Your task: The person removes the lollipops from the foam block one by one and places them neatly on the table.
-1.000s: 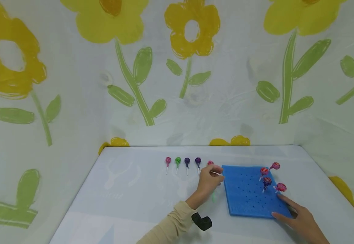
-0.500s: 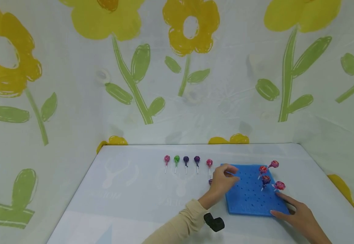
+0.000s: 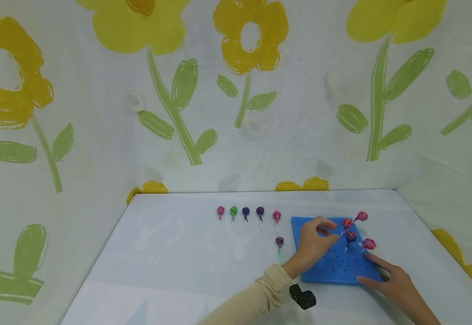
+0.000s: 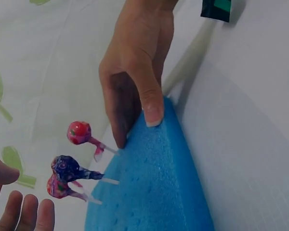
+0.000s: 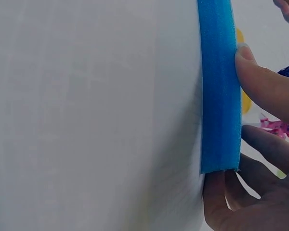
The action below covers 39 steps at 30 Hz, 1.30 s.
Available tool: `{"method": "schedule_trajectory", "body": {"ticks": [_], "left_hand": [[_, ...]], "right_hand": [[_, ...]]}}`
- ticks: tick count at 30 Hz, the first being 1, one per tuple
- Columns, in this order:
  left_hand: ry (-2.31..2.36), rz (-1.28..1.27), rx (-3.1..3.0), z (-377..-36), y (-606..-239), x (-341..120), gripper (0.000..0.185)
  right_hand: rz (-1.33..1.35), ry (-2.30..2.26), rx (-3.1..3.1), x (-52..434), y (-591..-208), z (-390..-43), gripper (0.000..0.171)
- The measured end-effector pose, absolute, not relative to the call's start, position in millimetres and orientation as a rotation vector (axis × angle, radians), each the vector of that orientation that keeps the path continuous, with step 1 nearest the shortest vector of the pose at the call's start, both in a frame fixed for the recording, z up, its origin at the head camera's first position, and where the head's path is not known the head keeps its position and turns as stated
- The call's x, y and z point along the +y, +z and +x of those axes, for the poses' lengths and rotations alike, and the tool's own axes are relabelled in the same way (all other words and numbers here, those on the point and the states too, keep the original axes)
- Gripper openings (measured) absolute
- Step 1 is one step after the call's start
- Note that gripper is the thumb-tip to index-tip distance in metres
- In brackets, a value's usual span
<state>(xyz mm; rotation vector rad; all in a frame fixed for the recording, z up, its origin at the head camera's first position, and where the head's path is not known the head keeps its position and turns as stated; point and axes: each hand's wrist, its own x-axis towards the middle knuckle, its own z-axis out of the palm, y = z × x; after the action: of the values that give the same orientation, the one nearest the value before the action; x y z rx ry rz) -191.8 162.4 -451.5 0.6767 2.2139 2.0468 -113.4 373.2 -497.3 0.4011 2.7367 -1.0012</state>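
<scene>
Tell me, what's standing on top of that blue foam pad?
Four lollipops stand with their sticks pushed into the blue foam pad. The left hand rests on its far-left part, the right hand on its near-right corner. Holes beneath both hands are hidden.

I see a white table (image 3: 170, 253). A blue foam board (image 3: 329, 266) lies flat at its right. Five lollipops (image 3: 245, 212) lie in a row to the board's left; one purple lollipop (image 3: 279, 242) lies nearer, just beside the board.
</scene>
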Motion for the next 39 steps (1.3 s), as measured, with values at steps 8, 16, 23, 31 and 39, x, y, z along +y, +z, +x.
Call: {"method": "schedule_trajectory", "body": {"ticks": [8,16,23,31,39], "left_hand": [[2.000,0.642,2.269,-188,-453,182,0.018],[1.923,0.641,2.294,-180,-466,201,0.020],[1.907,0.691,2.340,-180,-472,209,0.024],[1.845,0.746,2.344,-178,-474,211,0.024],[1.866,0.779,2.289,-178,-477,209,0.022]], "right_hand": [[0.385,-0.991,2.763,367,-491,-110,0.102],[0.340,-0.967,2.819,368,-498,-108,0.097],[0.311,-0.982,2.812,367,-495,-112,0.099],[0.304,-0.989,2.798,366,-491,-110,0.100],[0.308,-1.015,2.805,365,-489,-108,0.100]]}}
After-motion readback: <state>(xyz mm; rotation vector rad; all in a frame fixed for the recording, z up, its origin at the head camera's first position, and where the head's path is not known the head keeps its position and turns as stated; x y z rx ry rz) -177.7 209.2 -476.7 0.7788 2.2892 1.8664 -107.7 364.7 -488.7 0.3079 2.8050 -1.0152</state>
